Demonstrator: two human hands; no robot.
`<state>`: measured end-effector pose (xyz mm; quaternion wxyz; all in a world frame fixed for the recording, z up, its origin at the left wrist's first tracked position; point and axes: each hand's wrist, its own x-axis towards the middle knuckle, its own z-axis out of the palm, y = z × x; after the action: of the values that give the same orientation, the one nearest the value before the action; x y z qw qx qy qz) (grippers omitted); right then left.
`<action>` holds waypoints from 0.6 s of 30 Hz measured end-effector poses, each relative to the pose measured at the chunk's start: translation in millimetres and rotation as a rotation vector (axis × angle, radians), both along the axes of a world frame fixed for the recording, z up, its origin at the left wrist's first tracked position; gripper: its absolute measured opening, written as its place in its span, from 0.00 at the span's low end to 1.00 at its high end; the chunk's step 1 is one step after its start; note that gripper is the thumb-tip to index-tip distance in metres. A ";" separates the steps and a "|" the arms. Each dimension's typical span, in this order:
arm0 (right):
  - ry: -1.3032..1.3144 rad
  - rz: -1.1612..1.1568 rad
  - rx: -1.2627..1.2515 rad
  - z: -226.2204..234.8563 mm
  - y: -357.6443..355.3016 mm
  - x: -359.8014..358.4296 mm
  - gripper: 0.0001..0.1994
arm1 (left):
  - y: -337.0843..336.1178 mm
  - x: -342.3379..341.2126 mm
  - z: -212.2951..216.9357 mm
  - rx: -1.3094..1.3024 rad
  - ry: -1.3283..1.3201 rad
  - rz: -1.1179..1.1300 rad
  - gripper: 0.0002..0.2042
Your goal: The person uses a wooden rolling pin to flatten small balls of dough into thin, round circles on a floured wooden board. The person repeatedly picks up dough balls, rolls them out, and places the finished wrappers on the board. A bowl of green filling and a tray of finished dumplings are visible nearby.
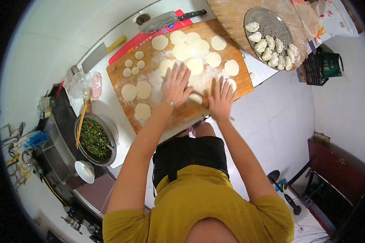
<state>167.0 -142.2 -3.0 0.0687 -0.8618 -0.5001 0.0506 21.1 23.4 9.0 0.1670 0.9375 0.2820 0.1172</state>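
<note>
My left hand (177, 86) lies palm down on the floured wooden board (119, 79), its fingers stretched out toward the thin round dough wrappers (195, 66). Just right of it is a partly covered dough piece (195, 98). Over the board's near right part, my right hand (222, 99) is also palm down with fingers spread, slightly blurred. A slim stick's end (231, 118) shows beside the right wrist; the rest is blurred or hidden, so I cannot tell its full shape. Another wrapper (230, 84) sits by the right fingertips.
Small dough pieces (135, 70) sit on the board's left. Beyond it lie a cleaver (162, 22) and another knife (94, 56). A bowl of green filling (94, 139) with chopsticks (81, 123) stands left. Dumplings (273, 60) rest on a perforated metal tray (267, 18) at far right.
</note>
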 end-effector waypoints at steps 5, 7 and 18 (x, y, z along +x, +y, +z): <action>0.129 0.258 0.051 14.4 -42.7 -44.4 0.42 | -23.5 -73.1 -28.5 -0.059 -0.033 -0.087 0.34; 0.156 0.309 0.107 8.9 -33.5 -24.1 0.38 | -24.1 -68.8 -20.0 -0.065 0.003 -0.060 0.34; 0.493 -0.030 0.290 26.0 -41.6 18.8 0.18 | -49.8 -6.4 -9.7 -0.114 -0.111 0.036 0.17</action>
<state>185.9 -183.8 23.0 0.3115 -0.8119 -0.4576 0.1855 14.6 -26.4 -0.8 0.2334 0.9132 0.2953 0.1559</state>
